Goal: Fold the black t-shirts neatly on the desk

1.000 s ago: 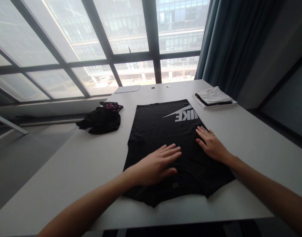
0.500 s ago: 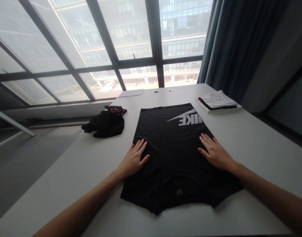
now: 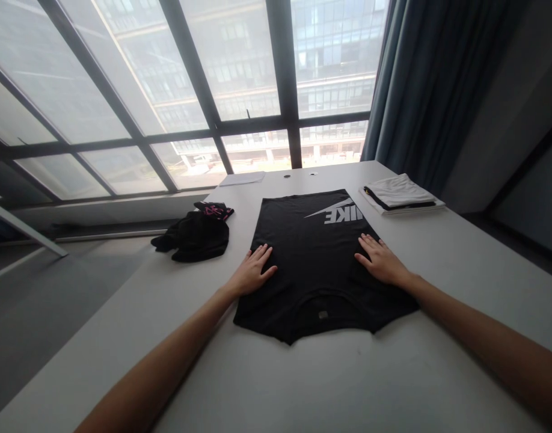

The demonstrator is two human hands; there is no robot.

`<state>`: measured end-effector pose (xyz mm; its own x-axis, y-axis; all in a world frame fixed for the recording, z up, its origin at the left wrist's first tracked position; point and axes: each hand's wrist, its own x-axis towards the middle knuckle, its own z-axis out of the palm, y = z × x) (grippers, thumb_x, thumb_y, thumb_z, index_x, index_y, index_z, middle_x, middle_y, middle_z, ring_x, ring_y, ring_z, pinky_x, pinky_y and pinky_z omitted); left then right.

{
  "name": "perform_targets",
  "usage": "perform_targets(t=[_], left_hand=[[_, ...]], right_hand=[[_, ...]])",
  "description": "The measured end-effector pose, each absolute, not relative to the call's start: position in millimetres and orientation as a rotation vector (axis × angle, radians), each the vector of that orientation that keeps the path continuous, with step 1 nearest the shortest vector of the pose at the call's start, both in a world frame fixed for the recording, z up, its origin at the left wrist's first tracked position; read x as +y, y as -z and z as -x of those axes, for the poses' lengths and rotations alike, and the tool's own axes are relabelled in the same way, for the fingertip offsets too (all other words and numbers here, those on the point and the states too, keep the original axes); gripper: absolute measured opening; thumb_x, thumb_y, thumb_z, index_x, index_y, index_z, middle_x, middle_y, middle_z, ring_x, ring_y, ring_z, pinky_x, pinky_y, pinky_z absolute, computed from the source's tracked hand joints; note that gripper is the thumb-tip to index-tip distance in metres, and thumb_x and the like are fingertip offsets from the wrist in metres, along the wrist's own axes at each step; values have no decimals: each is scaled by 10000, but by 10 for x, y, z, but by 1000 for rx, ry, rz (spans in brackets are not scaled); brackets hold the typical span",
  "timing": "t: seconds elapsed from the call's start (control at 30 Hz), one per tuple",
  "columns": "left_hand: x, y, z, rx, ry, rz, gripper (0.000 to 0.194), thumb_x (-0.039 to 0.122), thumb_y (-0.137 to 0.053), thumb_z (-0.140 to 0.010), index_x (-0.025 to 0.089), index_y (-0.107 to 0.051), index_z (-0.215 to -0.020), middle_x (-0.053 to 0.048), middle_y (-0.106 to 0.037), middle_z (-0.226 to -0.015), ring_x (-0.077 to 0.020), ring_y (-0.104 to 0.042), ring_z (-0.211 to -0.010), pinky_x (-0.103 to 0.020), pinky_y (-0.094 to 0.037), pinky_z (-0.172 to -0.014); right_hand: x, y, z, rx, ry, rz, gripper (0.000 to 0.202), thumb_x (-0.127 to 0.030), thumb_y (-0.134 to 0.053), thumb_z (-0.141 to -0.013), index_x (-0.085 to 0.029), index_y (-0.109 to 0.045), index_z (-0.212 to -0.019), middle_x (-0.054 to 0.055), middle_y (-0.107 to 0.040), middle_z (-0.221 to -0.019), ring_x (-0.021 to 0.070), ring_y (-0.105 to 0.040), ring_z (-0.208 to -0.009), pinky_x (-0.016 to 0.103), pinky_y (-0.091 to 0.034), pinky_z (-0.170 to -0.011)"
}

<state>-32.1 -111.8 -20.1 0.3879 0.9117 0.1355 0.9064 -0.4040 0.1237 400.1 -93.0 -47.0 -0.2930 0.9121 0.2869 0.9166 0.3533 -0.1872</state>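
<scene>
1. Lying spread on the white table [image 3: 303, 385], right in front of the person, is a black shirt [image 3: 312, 246], its neckline [image 3: 323, 313] at the near end and its straight hem at the far end
2. The left hand [image 3: 253, 270] is open, palm down, fingers a little apart, resting on the shirt's left edge; it has hold of nothing
3. The right hand [image 3: 379, 260] lies the same way on the right edge, open and flat with the thumb out toward the middle, gripping nothing
4. Big white lettering [image 3: 344, 214] and a pale swoosh sit at the shirt's far right, running up to its side edge
5. Over to the left, apart from the shirt, there's a rumpled black bundle [image 3: 197, 236], with a pink-patterned dark cloth [image 3: 215, 210] touching its far side
6. On the far right I see a folded white pile [image 3: 404, 190] with a black layer showing in it
7. White paper [image 3: 242, 178] lies at the table's far left, near the tall windows [image 3: 240, 60]; a blue curtain [image 3: 406, 102] hangs to the right
</scene>
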Motion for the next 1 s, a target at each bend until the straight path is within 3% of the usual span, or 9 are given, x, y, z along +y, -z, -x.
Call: perform_targets(t=[0.27, 0.43, 0.6, 0.83, 1.0], left_hand=[[-1288, 84, 240, 1760, -501, -2570, 658, 528, -325, -1031, 146, -336, -1567, -145, -302, -1632, -266, -246, -1525, -499, -224, -1232], [-1345, 201, 207, 1735, -256, -2594, 812, 674, -373, -977, 131, -311, -1578, -184, -224, -1646, -326, -166, -1538, -563, -194, -1221], [-1392, 150, 124, 1811, -371, -2608, 810, 659, -313, -1000, 82, -312, -1568, -189, -234, -1644, -301, -168, -1543, -521, -186, -1236], [-1453, 294, -35, 1772, -250, -2562, 903, 721, -326, -964, 45, -308, -1562, -233, -207, -1637, -345, -163, -1535, -525, -216, -1224], [-1426, 169, 1, 1784, -334, -2564, 866, 695, -308, -983, 48, -322, -1558, -213, -253, -1632, -318, -201, -1533, -486, -231, -1228]], right_hand=[[-995, 379, -4185, -2066, 74, 1559, 586, -389, -265, -1034, -103, -442, -1514, 161, -427, -1569, 266, -338, -1489, 512, -277, -1213], [-973, 489, -4204, -2162, 4, 1659, 603, -437, -339, -1007, -124, -448, -1511, 180, -403, -1576, 323, -350, -1478, 605, -303, -1169], [-1040, 374, -4116, -2062, 153, 1638, 626, -437, -285, -1029, -82, -409, -1530, 195, -375, -1592, 309, -304, -1500, 560, -262, -1205], [-1132, 536, -3922, -2240, 72, 1728, 703, -556, -319, -1009, -77, -433, -1511, 204, -374, -1586, 320, -305, -1498, 565, -275, -1194], [-1116, 474, -3968, -2204, 79, 1707, 697, -551, -287, -1019, -74, -447, -1502, 199, -380, -1585, 314, -318, -1493, 564, -275, -1197]])
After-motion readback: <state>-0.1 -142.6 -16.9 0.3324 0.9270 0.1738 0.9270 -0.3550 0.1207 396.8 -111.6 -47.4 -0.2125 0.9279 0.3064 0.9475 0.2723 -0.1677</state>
